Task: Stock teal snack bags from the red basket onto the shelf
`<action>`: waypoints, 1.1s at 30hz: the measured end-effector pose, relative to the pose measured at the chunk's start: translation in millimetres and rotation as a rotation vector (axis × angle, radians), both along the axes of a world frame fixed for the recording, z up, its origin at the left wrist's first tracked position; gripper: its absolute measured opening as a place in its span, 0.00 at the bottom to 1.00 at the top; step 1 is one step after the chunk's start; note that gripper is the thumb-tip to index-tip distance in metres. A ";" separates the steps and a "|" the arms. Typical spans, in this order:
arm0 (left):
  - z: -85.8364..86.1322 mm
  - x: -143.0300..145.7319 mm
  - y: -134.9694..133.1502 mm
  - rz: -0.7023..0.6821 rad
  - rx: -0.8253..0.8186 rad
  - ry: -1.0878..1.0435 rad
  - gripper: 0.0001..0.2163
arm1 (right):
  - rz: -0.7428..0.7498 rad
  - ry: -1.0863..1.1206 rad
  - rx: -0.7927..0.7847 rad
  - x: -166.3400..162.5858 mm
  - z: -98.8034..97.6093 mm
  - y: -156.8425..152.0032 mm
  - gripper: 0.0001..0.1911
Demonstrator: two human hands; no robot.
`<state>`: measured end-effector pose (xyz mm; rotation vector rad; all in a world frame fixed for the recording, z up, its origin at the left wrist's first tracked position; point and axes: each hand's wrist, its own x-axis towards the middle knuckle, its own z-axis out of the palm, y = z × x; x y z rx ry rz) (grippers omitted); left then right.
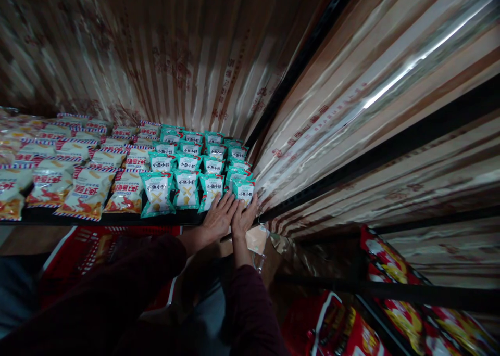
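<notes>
At the right end of the front row of teal-and-white snack bags, my right hand (244,219) grips the lower part of one snack bag (245,191), which stands upright. My left hand (219,219) lies right beside it, fingers stretched forward, between that bag and a neighbouring teal bag (211,190). Its fingertips touch the packaging, and the two hands meet at their inner edges. More teal bags (189,162) stand in rows behind. To their left are rows of white-and-orange snack bags (86,190) with striped edges.
The bags stand on a dark shelf (152,219) backed by plastic-wrapped brown sheeting (187,59). A black post (289,80) rises at the right end. Below are a red basket (78,252) and, lower right, red-and-yellow packs (390,272).
</notes>
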<state>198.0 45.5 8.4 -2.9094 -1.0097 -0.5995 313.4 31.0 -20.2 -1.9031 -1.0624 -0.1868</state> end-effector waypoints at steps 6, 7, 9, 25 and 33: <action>-0.6 4.7 2.7 0.034 -0.020 -0.009 0.24 | 0.024 -0.020 0.002 -1.6 2.9 1.2 0.31; -1.0 4.5 2.2 0.037 -0.015 -0.005 0.24 | 0.031 -0.034 -0.006 -1.4 3.0 1.4 0.31; -1.8 4.1 1.0 0.044 0.005 0.002 0.24 | 0.038 -0.058 -0.019 -1.0 2.6 2.0 0.30; -12.8 -8.6 -13.2 -0.010 0.058 -0.012 0.25 | -0.023 -0.050 -0.004 2.4 -4.6 0.0 0.36; -2.7 -31.5 -34.6 -0.128 -0.020 -0.085 0.27 | -0.003 -0.067 -0.013 2.2 -10.0 -4.4 0.37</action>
